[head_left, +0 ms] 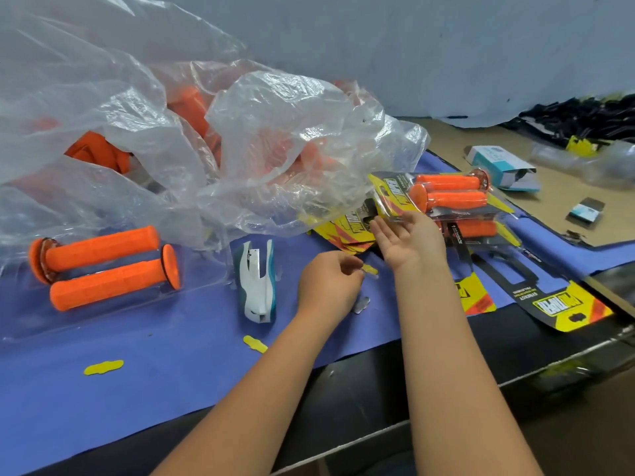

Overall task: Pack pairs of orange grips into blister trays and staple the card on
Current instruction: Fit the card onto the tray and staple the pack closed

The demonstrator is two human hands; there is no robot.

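Note:
Two orange grips (103,266) lie side by side in a clear blister tray (31,324) at the left of the blue mat. A white and teal stapler (256,283) lies in the middle. At the right sits a finished pack (446,192) of orange grips with a yellow and black card, on top of another pack. My right hand (409,238) is flat, palm up, fingers straight, at the edge of that pack. My left hand (330,280) pinches a small yellow card scrap (370,269) just above the mat.
A big clear plastic bag (171,115) holding several loose orange grips fills the back left. Loose printed cards (570,304) lie at the right. Yellow scraps (103,367) dot the mat. A staple box (501,166) rests on cardboard behind. The table's front edge runs diagonally below my arms.

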